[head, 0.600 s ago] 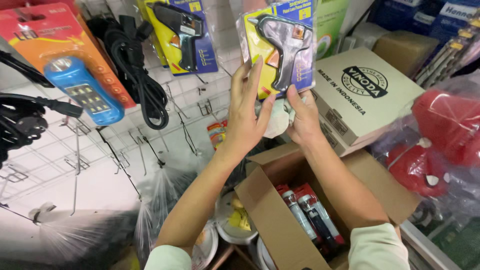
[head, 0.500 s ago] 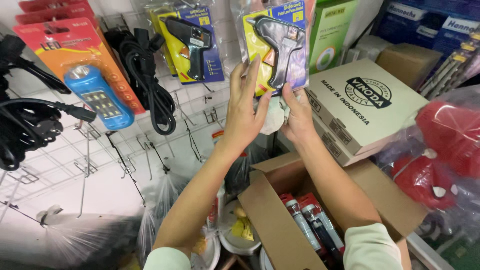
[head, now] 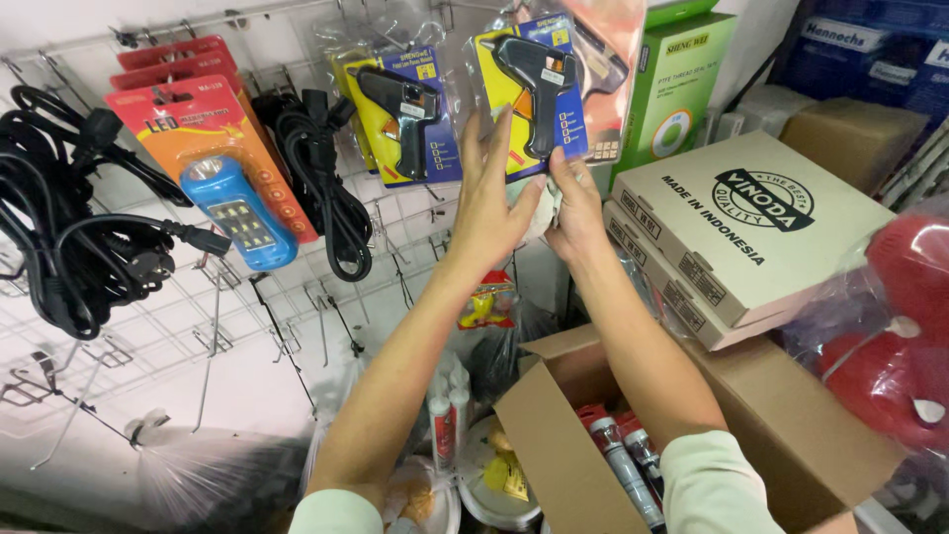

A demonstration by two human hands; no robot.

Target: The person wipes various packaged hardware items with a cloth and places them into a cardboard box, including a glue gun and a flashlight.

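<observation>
We note both hands raised to the packaged glue gun [head: 539, 89] — left hand [head: 491, 198] flat against its lower edge, right hand [head: 573, 203] pinching its bottom corner — card hanging upright directly above.

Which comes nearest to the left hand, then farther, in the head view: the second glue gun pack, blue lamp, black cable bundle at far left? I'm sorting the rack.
From the left hand:
1. Second glue gun pack, just left.
2. Blue lamp, farther left.
3. Black cable bundle, far left.
</observation>
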